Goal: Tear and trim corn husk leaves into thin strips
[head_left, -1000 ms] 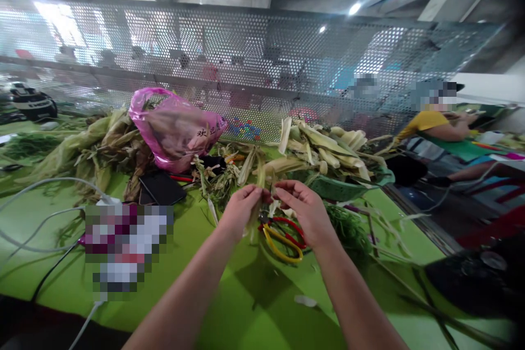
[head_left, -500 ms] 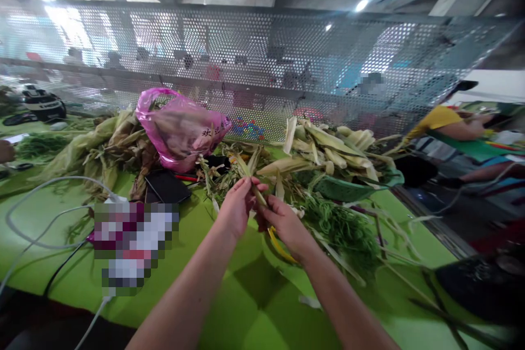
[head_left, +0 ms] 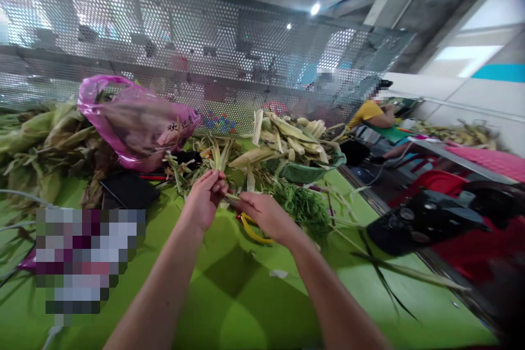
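Note:
My left hand [head_left: 204, 200] is closed around the base of a splayed bundle of pale corn husk strips [head_left: 222, 154], which fan upward over its fingers. My right hand [head_left: 264, 214] pinches the lower end of the same husk bundle, just right of the left hand. Its fingertips are partly hidden. Beneath the right hand lies a tool with curved yellow handles [head_left: 255, 233]; its working end is out of sight. A green basket [head_left: 305, 174] heaped with dry corn husks [head_left: 293, 136] stands beyond the hands. Dark green stringy fibres [head_left: 302, 205] lie beside the right hand.
On the green table [head_left: 246, 311] are a pink plastic bag [head_left: 139, 120], a husk pile [head_left: 49, 142] and a black flat case [head_left: 129, 191]. A black bag [head_left: 422, 219] stands at the right edge. A perforated metal screen [head_left: 197, 54] rises behind; a person in yellow [head_left: 371, 114] sits farther right.
My view has swung right, so the table's things sit farther left and more of the right side shows. My right hand has turned, knuckles up, and both hands still hold the husk bundle.

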Available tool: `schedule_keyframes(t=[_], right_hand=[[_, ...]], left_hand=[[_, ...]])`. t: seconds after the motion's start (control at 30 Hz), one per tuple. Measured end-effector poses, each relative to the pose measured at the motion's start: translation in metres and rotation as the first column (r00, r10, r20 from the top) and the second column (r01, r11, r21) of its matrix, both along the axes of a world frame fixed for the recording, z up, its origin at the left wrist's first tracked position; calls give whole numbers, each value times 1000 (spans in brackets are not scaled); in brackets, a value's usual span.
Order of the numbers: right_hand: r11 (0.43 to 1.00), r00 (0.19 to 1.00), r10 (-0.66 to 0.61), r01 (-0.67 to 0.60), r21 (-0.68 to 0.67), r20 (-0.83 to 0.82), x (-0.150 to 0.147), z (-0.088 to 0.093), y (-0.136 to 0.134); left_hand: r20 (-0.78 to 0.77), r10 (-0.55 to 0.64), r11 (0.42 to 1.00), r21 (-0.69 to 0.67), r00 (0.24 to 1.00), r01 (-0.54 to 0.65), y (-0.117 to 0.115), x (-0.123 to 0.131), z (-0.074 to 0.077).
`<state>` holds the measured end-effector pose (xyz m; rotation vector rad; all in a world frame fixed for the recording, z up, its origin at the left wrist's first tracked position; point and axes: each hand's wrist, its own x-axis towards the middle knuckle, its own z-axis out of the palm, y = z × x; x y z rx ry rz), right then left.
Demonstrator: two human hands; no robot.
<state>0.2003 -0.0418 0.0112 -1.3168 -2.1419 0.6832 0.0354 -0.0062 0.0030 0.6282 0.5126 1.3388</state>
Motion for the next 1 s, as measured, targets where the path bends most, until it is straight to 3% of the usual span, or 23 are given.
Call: schedule_keyframes(t=[0.1,0.2,0.37,0.53,0.8,1.0], right_hand=[[993,991,-118,118,8,68,28,9,-8],[961,952,-269,257,98,143,63,13,-15],[955,854,-292,286,81,430,99,-4,-20],[944,801,-320,315,98,506,99,-25,-22],[936,857,-349,335,103,380,104,-14,-23],[952,801,-301,286,111,518,93,-26,-18]], left_hand=[[-23,69,997,-25,997,-69,1,-3,0],[-55,117,992,-51,992,-119,2,-3,-1],[-75,60,997,-39,995,-63,-2,2,-1],[-85,7,1000,-25,996,-10,-3,3,-3],[-83,-40,999,-5,996,39,-4,3,-2],[-106,-58,998,33,993,62,-2,3,-6]])
